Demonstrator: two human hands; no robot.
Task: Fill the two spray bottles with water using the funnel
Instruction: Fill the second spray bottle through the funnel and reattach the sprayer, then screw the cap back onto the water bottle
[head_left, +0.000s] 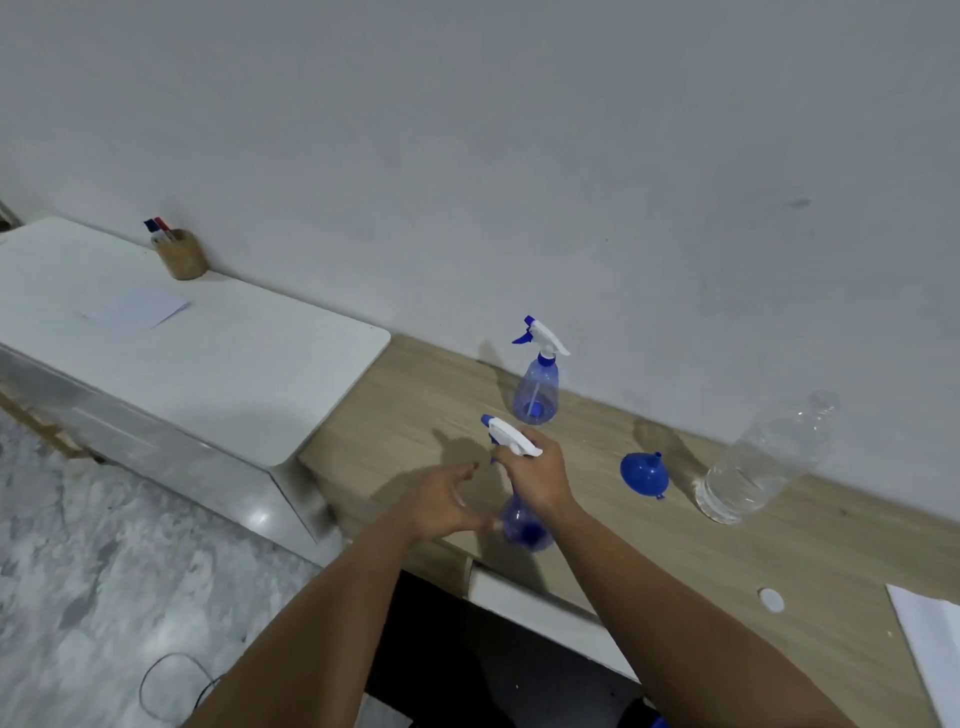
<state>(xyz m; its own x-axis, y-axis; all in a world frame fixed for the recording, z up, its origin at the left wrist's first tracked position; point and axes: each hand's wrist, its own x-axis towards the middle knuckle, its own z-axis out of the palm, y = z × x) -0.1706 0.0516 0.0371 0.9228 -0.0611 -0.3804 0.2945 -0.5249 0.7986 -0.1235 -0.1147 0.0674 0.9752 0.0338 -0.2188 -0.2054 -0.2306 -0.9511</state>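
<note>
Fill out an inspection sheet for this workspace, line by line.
Surface: wooden desk, against a grey wall; white cabinet adjoining.
Job's things: far spray bottle upright, trigger head on; near spray bottle held at the desk's front edge, head on; blue funnel lying on its side; clear water bottle, uncapped.
Clutter: white cap; white sheet; pen cup and paper on the cabinet.
Hands: right hand grips the near bottle's neck; left hand open beside it.
Cables: black cable on the floor.
Surroundings: marbled floor.
</note>
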